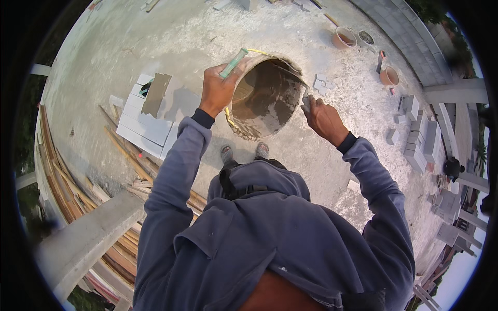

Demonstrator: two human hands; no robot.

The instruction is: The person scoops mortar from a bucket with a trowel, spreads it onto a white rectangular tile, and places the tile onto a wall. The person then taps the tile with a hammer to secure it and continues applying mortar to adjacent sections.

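At bucket (282, 122), gripping green handle (234, 62) at ten o'clock in left hand (217, 89), likely trowel (305, 97) at three in right hand (326, 120), with mortar (259, 103) seemingly mixed but not emptied.

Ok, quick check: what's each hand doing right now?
Left hand: closed, holding a pale green tube.
Right hand: closed, holding a grey tool; exact type can't be told.

Bucket (250, 132): round, mouth up, rim crusted with mortar. Mortar (265, 99): brown-grey, wet-looking, inside bucket. Yellow cord (229, 117): along bucket's left rim. Green grip (234, 62): pale tube, slanted, held at bucket's upper left. Hand tool (306, 100): greyish, held at bucket's right rim, working end unclear.
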